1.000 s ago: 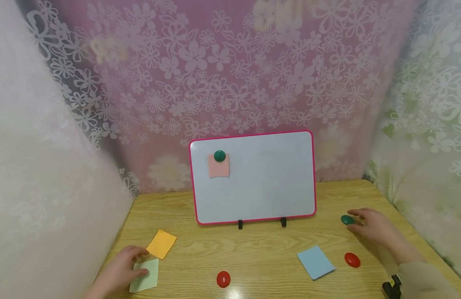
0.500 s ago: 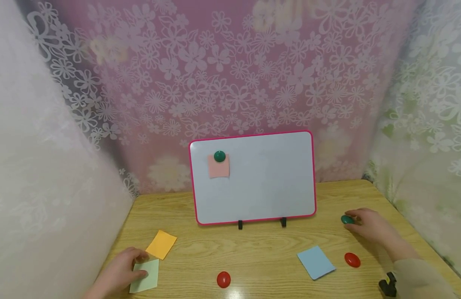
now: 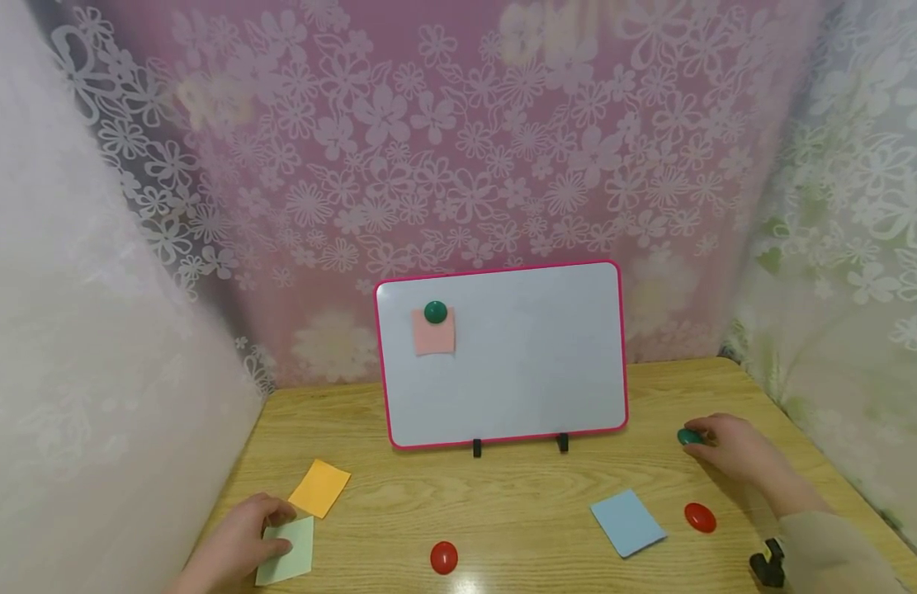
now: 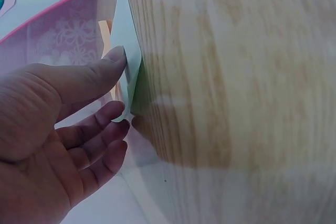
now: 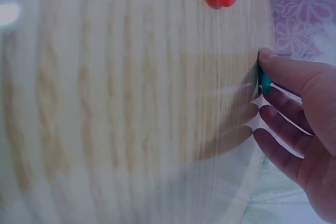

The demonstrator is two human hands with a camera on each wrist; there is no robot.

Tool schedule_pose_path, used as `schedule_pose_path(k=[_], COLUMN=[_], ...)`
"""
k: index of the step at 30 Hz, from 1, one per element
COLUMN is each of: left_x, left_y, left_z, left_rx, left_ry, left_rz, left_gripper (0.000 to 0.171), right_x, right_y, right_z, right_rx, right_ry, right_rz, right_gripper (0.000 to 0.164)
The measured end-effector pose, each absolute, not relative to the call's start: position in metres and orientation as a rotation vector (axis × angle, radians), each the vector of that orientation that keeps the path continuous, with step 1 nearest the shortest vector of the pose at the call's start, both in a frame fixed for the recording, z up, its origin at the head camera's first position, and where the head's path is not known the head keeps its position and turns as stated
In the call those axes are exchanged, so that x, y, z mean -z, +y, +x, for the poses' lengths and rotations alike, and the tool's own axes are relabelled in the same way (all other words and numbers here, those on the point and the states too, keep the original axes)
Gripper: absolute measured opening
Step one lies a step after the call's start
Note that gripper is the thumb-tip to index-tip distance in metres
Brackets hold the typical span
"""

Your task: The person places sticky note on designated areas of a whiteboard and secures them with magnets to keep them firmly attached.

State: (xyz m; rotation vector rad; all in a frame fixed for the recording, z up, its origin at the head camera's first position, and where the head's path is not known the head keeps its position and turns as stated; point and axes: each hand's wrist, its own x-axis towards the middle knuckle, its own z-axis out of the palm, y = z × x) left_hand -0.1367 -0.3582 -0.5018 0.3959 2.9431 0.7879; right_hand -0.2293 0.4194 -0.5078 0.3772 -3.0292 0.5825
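My left hand [image 3: 238, 540] pinches a pale green sticky note [image 3: 298, 549] at the left front of the table. In the left wrist view the thumb lies on the note [image 4: 126, 30], whose edge stands slightly off the wood. Just beyond is an orange sticky note [image 3: 320, 488]. My right hand [image 3: 740, 450] holds a green round magnet [image 3: 688, 436] between thumb and forefinger at the table's right side. The right wrist view shows that magnet [image 5: 264, 81] low at the tabletop, partly hidden by the fingers.
A pink-framed whiteboard [image 3: 532, 355] stands at the back on black feet [image 3: 563, 442]. On it a green magnet [image 3: 435, 312] holds a pink note [image 3: 433, 337]. A blue note [image 3: 627, 523] and two red magnets [image 3: 700, 517] lie on the table [image 3: 517, 495]. Patterned curtains [image 3: 465, 165] surround it.
The right hand's thumb and forefinger have closed in on the green magnet, and its sleeve has shifted slightly left. The left hand has barely moved on the green note.
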Motion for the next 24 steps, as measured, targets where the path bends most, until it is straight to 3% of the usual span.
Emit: schedule_pose_path(k=[14,24], left_x=[0.5002,0.5000], left_y=[-0.3516,-0.3504], left_z=[-0.1378,-0.1363], left_rx=[-0.831,-0.851], left_ry=[2.883,2.926], left_rz=[0.115,0.101], left_gripper=[0.042,0.042], right_x=[0.5075,0.5045], right_y=[0.4177,0.4139], right_z=[-0.2304,-0.2296], right_rx=[-0.634,-0.623], right_ry=[-3.044,-3.043], right_rz=[0.316,0.303], right_gripper=[0.043,0.046])
